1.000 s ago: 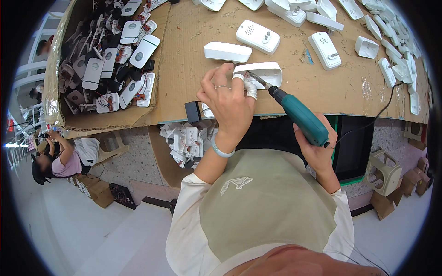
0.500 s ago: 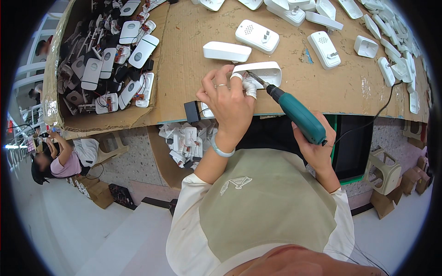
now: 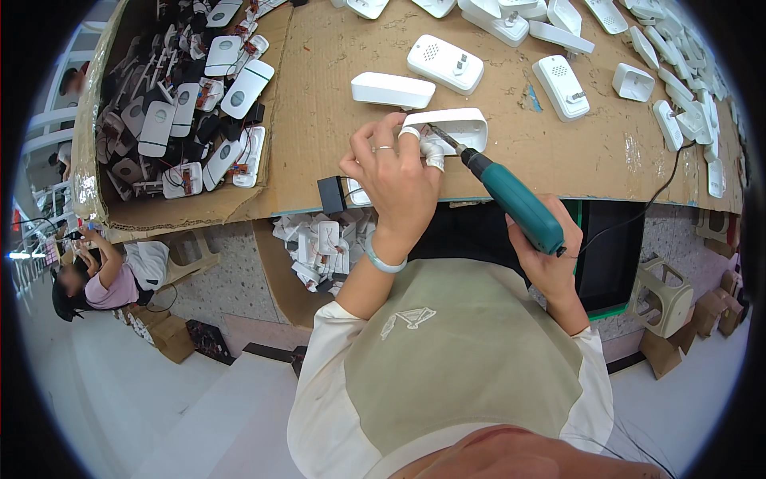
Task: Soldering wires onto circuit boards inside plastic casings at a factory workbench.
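White casing point(image 3: 469, 121), upper centre of the frame, meets the curled left hand point(image 3: 401, 169), its grip hidden from me, while the right hand point(image 3: 552, 254) clasps a green tool point(image 3: 517, 201).

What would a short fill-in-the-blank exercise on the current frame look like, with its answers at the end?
1. The power tool is held in the person's ____ hand.
2. The hollow casing that the tool's tip points into is ____ in colour.
3. Pale wrappings cover parts of the left hand's ____.
4. The open cardboard box on the worktop stands to the ____ of the power tool.

Missing words: right; white; fingers; left.
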The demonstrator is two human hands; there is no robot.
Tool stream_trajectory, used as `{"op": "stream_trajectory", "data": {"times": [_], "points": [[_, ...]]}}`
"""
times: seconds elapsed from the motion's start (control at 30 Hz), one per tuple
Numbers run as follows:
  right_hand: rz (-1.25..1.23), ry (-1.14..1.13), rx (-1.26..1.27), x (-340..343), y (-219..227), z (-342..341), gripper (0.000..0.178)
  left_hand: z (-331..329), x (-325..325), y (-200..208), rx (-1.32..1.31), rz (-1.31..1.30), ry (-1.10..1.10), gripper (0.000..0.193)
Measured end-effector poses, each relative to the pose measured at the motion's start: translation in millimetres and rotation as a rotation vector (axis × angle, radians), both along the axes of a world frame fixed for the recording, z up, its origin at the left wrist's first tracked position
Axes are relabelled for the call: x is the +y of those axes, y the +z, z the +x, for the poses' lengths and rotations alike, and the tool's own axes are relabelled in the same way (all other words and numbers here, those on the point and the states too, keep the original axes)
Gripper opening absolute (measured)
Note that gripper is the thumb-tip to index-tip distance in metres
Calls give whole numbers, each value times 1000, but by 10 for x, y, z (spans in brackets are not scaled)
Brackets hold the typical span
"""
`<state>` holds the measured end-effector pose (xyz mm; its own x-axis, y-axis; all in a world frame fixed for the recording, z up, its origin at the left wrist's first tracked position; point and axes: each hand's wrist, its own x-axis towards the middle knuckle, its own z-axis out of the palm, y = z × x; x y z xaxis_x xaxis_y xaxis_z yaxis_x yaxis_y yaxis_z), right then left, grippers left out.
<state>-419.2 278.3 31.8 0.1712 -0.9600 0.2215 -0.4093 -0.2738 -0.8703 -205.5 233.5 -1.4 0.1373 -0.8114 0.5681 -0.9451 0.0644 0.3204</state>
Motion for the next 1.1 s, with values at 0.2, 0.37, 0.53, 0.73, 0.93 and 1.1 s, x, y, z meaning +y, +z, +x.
{"op": "stream_trajectory", "data": {"times": [0.2,0.37,0.53,0.73,0.93,1.1], "points": [[-23,10,9,-8,9,-2,27,-4,-9,3,-2,-2,6,17],[29,20,34,3,7,-27,27,-5,-4,-7,3,2,8,18],[11,24,32,8,13,-20,27,-4,-7,-17,16,10,4,17],[-11,-8,-13,27,56,-19,28,-6,-4,4,4,8,9,17],[43,-108,-42,179,128,-150,22,3,-18,-26,1,-10,12,16],[105,-271,-176,294,-26,-243,23,5,-5,-18,-27,39,25,21]]}}
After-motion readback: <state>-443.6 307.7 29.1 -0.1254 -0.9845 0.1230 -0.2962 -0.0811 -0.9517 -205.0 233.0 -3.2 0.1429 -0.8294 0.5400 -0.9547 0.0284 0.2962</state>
